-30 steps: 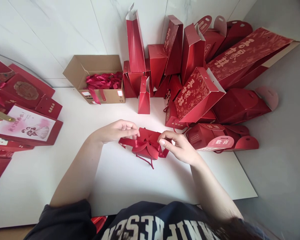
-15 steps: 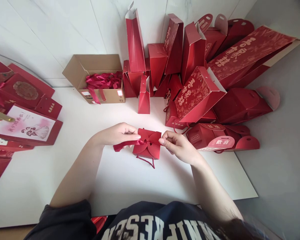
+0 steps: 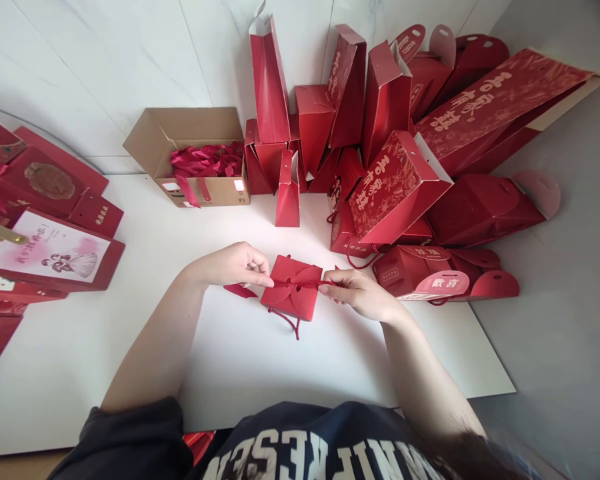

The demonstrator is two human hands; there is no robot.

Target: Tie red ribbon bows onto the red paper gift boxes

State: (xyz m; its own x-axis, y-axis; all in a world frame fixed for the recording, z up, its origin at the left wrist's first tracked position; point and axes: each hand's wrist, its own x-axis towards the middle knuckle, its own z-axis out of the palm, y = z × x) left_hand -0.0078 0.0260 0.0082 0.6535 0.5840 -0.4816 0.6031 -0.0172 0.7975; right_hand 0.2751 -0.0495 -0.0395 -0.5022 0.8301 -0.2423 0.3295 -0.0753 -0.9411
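Note:
A small red gift box with overlapping curved flaps sits on the white table before me, turned slightly. Across its top runs a red ribbon, drawn taut through the middle and gathered at a knot-like spot there. My left hand pinches one side of the ribbon at the box's left edge, and a loose tail droops below the fingers. On the right, my right hand pinches the other side; a bit of ribbon shows above its fingers. A twisted red cord hangs from the box's near side.
An open cardboard box of red ribbons stands at the back. Several red gift boxes and bags, including a tall one, crowd the back right. More red boxes and a card with a printed couple lie left. A grey wall borders the right.
My hands have drawn the ribbon narrower and tighter across the box. The left hand has shifted slightly left, and the box has rotated a little clockwise.

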